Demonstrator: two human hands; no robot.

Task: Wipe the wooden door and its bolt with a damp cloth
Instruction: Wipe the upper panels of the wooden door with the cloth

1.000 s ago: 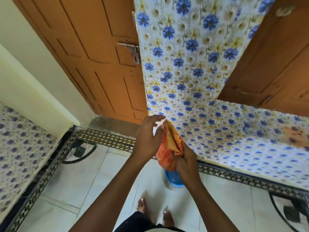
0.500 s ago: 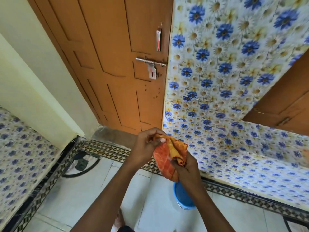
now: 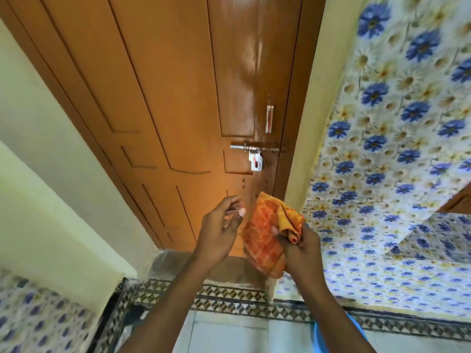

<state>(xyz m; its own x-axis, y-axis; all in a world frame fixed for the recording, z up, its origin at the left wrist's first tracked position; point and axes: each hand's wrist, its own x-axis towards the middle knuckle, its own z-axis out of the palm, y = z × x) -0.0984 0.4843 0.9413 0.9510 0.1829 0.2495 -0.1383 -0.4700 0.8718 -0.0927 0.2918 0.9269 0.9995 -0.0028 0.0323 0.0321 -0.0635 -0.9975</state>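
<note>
A brown panelled wooden door [image 3: 163, 98] fills the upper middle of the view. Its metal bolt [image 3: 254, 149] runs across near the right edge, with a small white lock [image 3: 255, 162] hanging under it and a vertical metal latch [image 3: 269, 119] above. An orange checked cloth [image 3: 267, 233] hangs bunched in front of the door's lower right corner. My right hand [image 3: 299, 247] is shut on the cloth's folded right side. My left hand [image 3: 219, 233] is just left of the cloth, fingers apart, not touching it.
A flower-patterned tiled wall [image 3: 395, 149] stands to the right of the door frame, a pale yellow wall [image 3: 38, 149] to the left. A patterned border strip [image 3: 229, 299] and stone threshold [image 3: 229, 271] lie below the door. A blue bucket rim [image 3: 318, 340] shows at bottom right.
The view has swung up and left toward the door, which now looms larger. My left hand has let go of the cloth and opened; my right hand still holds it.
</note>
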